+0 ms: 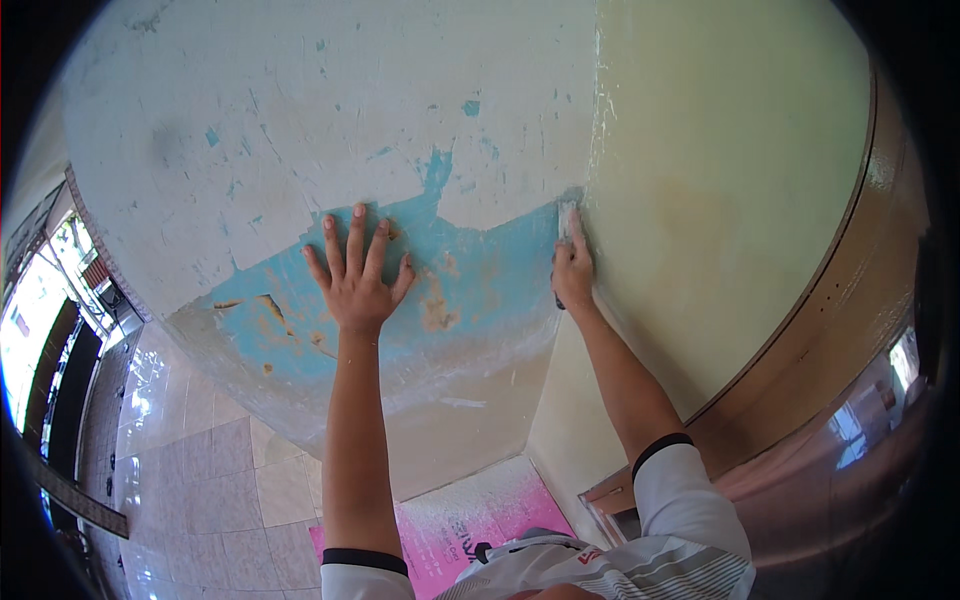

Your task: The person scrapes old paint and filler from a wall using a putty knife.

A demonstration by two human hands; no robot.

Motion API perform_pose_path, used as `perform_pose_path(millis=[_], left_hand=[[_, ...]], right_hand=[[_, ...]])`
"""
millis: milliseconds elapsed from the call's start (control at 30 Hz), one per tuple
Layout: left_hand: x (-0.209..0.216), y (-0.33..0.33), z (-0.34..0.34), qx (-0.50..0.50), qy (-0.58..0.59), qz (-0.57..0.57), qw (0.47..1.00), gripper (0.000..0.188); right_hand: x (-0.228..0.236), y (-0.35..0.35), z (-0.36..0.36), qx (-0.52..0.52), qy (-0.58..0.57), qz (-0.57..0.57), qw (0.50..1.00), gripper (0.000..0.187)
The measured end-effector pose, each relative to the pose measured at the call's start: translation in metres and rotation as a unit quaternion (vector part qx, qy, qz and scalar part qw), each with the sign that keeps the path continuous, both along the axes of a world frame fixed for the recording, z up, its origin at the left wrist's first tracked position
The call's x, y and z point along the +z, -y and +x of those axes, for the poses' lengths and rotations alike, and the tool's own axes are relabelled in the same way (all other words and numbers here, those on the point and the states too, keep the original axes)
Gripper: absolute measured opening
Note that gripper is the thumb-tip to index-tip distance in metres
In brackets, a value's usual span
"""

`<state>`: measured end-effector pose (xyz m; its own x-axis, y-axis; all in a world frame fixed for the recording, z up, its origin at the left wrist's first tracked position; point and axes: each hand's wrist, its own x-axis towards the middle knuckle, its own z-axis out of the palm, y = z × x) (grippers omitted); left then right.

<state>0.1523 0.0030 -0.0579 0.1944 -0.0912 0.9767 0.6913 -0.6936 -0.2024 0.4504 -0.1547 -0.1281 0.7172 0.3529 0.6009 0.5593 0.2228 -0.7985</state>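
Observation:
My left hand (pixel 359 275) lies flat against the wall with its fingers spread, over a patch of bare blue paint (pixel 482 275). White coating (pixel 330 110) covers the wall above, its lower edge ragged. Over by the inside corner, my right hand (pixel 573 268) is closed round a scraper (pixel 568 212), whose dark handle end shows below the fist. The scraper's blade end touches the wall at the right tip of the blue patch, index finger laid along it. Brown stains and cracks mark the blue around my left hand.
A pale yellow-green wall (pixel 730 190) meets the white one at the corner on the right, with a brown wooden frame (pixel 800 320) beyond it. A pink sheet (pixel 470 540) dusted with white flecks lies on the floor below. Shiny tiles (pixel 210 470) stretch left toward a bright opening.

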Motion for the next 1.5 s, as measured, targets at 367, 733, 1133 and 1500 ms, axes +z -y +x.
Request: perform_pose_path(millis=[367,733,1133,1500], left_hand=[[0.0,0.0,0.003,-0.005,0.005,0.004,1.0,0.048],[0.001,0.0,0.006,-0.007,0.011,0.009,1.0,0.048],[0.002,-0.002,0.005,-0.004,0.012,0.024,1.0,0.047],[0.002,0.0,0.001,0.001,0.005,0.021,1.0,0.047]], right_hand=[[0.011,0.011,0.008,0.03,-0.016,-0.017,0.999,0.063],[0.016,0.011,0.009,0.015,-0.031,-0.011,0.999,0.063],[-0.011,0.003,0.017,-0.001,0.032,-0.003,0.999,0.064],[-0.017,0.001,-0.011,-0.009,0.107,0.023,0.994,0.064]])
